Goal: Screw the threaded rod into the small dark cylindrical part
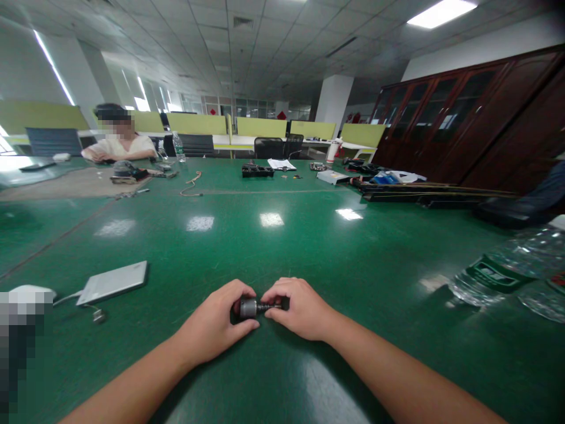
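Both my hands meet at the near middle of a large green table (273,247). My left hand (218,324) grips a small grey metal cylinder (248,307), something like a little motor. My right hand (298,307) pinches the dark shaft end (270,307) that sticks out of the cylinder to the right. The part rests low, at or just above the table top. My fingers hide much of it.
A flat silver device (113,281) with a cable lies to the left. Plastic water bottles (507,272) lie at the right edge. Far across the table sit a person (118,147), a black tray (257,171), papers and tools. Dark wooden cabinets (463,112) stand at right.
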